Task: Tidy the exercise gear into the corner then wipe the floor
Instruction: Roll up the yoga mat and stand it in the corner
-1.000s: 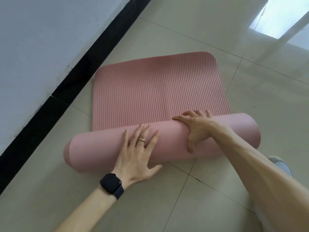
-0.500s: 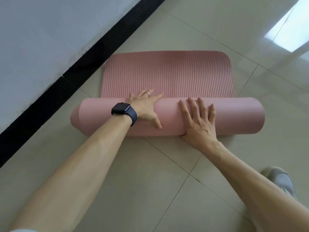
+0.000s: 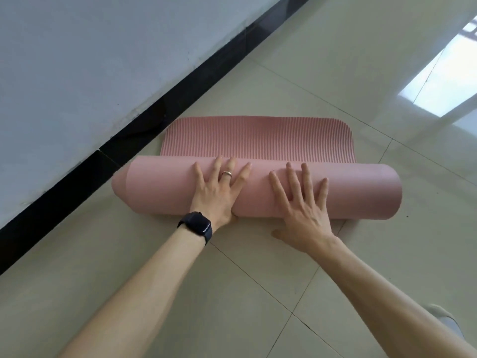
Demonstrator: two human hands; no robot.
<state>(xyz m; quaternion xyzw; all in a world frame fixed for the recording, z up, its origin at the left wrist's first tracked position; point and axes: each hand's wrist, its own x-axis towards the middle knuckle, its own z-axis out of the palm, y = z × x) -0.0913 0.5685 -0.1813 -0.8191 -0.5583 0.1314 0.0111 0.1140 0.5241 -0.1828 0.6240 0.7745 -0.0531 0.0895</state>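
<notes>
A pink exercise mat (image 3: 361,192) lies on the pale tiled floor, mostly wound into a thick roll. A short ribbed strip of the mat (image 3: 258,138) still lies flat beyond the roll. My left hand (image 3: 219,192), with a ring and a dark watch at the wrist, presses flat on the roll's middle with fingers spread. My right hand (image 3: 302,202) presses flat on the roll just to the right, fingers straight and spread, thumb down by the floor.
A white wall (image 3: 90,73) with a black skirting board (image 3: 154,120) runs diagonally along the left, close to the roll's left end. Glossy floor tiles (image 3: 232,293) spread to the right and toward me. A grey shoe (image 3: 444,319) shows at the lower right.
The roll has moved farther along the mat, so the flat ribbed strip is shorter. My left hand has come back from reaching over the roll and lies flat on top; my right stays flat.
</notes>
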